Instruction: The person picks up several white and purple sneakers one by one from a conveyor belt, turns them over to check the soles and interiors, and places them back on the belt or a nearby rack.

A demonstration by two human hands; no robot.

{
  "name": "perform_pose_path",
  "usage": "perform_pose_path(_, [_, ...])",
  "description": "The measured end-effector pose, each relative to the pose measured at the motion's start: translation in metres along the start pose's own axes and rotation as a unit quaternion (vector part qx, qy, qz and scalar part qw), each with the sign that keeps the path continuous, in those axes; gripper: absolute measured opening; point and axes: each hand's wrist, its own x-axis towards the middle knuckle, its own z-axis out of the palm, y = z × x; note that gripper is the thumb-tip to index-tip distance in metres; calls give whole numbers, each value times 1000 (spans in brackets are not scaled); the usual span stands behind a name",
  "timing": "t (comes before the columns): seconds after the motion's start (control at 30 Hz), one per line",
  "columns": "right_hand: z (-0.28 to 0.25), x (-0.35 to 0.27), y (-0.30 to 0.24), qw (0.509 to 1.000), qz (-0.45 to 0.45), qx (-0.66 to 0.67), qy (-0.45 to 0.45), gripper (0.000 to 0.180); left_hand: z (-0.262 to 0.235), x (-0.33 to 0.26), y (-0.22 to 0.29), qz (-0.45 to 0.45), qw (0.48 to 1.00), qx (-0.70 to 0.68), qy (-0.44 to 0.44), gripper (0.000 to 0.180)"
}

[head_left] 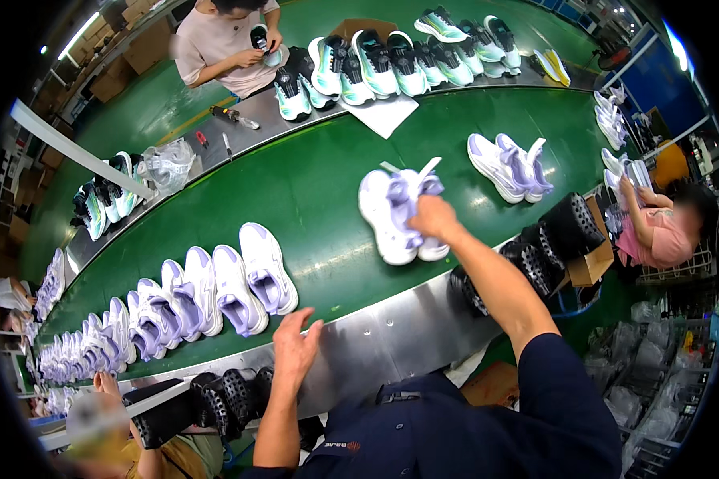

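My right hand (434, 218) is closed on a pair of white and lavender sneakers (382, 219) over the green belt, its fingers at the shoe openings. Whether the soles touch the belt I cannot tell. My left hand (295, 347) holds nothing; its fingers are apart above the steel ledge (375, 329). Nearest to that hand is a white and lavender sneaker (268, 267) at the end of a long row on the belt. Farther right stands another pair of the same sneakers (503, 172), with pale strips sticking up.
Teal and black sneakers (375, 68) crowd the far ledge beside a sheet of white paper (382, 118). Black dotted rolls (535, 259) line the near edge at right. Co-workers (228, 52) sit across the belt, at right and at lower left. A screwdriver-like tool (228, 146) lies far left.
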Motion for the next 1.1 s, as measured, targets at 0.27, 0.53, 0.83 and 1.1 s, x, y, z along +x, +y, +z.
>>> perform_pose_path(0.27, [136,-192,-54,984,-160,19,77,27,26,11,72,190,976,84,72,78])
perform_pose_path(0.53, [52,-264,42,901,-218,109,360,31,77,-9,58,203,920,326,-76,32])
perform_pose_path(0.83, [-8,-236,269,911,203,-21,359,59,109,-13,68,189,952,236,37,16])
perform_pose_path(1.1, [-11,-190,298,931,209,-138,266,58,115,-6,59,165,963,210,17,19])
